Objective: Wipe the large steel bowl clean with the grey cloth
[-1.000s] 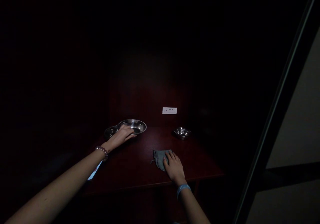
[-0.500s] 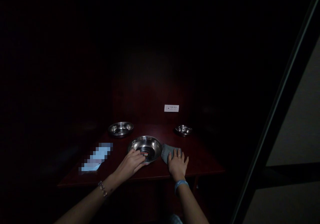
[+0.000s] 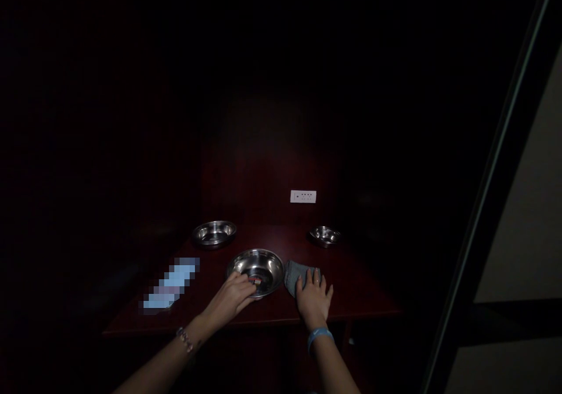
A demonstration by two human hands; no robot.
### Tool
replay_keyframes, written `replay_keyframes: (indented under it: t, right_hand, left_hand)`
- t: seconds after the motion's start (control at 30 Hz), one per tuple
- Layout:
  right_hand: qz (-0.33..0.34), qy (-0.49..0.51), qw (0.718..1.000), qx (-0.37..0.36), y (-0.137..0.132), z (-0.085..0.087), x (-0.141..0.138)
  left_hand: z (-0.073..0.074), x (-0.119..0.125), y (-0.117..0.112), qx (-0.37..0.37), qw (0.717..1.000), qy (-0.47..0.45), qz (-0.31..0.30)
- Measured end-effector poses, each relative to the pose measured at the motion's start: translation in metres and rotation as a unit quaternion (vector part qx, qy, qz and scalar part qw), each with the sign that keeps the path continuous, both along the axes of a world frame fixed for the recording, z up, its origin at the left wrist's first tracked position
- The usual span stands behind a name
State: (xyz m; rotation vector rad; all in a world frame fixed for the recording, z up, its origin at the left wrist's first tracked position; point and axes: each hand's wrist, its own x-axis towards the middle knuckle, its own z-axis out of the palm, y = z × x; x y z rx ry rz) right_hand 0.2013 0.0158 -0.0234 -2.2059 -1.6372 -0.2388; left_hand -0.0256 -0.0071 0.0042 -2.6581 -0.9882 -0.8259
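A shiny metal bowl (image 3: 268, 264) with a small red-and-white label inside it sits at the middle of the dark red table. My left hand (image 3: 237, 291) is closed over its near-left rim, fingers reaching inside and the thumb low on the outer side. To the right of the bowl lies a folded grey cloth (image 3: 294, 274). My right hand (image 3: 314, 300) rests flat on the cloth's right part, fingers spread, covering some of it.
A larger metal bowl (image 3: 214, 234) stands at the table's back left, a smaller metal bowl (image 3: 325, 236) at the back right. A pixelated light-blue object (image 3: 171, 285) lies at the left. The table (image 3: 184, 324) meets a wall with a white socket panel (image 3: 303, 197).
The camera view has shifted slightly, so the table and everything on it appear a little lower. Both hands keep nearly the same places on the bowl and the cloth.
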Motion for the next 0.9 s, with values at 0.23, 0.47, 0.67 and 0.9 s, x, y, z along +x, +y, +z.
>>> replay_keyframes:
  t: [0.23, 0.47, 0.67, 0.9]
  right_hand:
    - [-0.005, 0.017, 1.000, 0.008, -0.002, 0.003, -0.001]
    - [0.004, 0.026, 1.000, 0.013, -0.001, 0.003, 0.001]
    - [0.061, -0.020, 0.997, 0.032, -0.005, 0.007, 0.003]
    - [0.127, -0.007, 0.991, -0.029, -0.006, 0.007, 0.005]
  left_hand:
    - [0.005, 0.000, -0.003, -0.025, 1.000, -0.003, 0.013]
    - [0.006, -0.014, -0.013, -0.042, 0.998, -0.002, 0.035]
    - [-0.012, -0.032, -0.019, -0.051, 0.978, -0.126, 0.158]
    - [-0.029, -0.033, -0.008, -0.111, 0.936, -0.264, 0.205]
